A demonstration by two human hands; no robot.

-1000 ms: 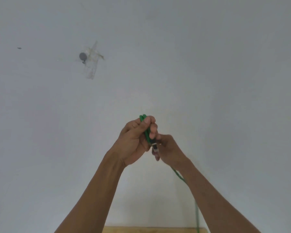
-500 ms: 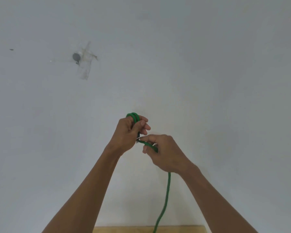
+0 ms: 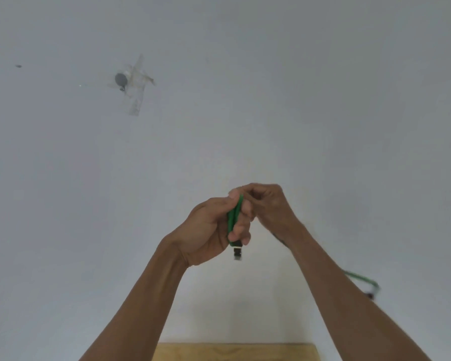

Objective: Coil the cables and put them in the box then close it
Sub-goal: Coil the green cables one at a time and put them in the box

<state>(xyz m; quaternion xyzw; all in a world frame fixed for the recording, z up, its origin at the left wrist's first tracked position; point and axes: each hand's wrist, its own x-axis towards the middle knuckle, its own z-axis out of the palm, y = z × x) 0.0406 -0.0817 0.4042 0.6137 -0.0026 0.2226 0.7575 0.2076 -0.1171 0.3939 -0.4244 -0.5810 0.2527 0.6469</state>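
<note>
A green cable (image 3: 233, 217) is wound in loops around the fingers of my left hand (image 3: 214, 227), which is closed on it, raised in front of a white wall. A dark plug end (image 3: 237, 254) hangs just below that hand. My right hand (image 3: 268, 204) is above and to the right, fingers pinched on the cable at the top of the loops. The loose tail (image 3: 362, 280) swings out to the right behind my right forearm, blurred. No box is in view.
A wooden surface (image 3: 235, 351) shows at the bottom edge between my forearms. On the wall, a grey object (image 3: 120, 80) is taped at the upper left, with a small dark mark (image 3: 18, 66) farther left.
My right hand has risen from below the left hand to over its top, carrying the cable round. The tail that hung straight down now swings off to the right.
</note>
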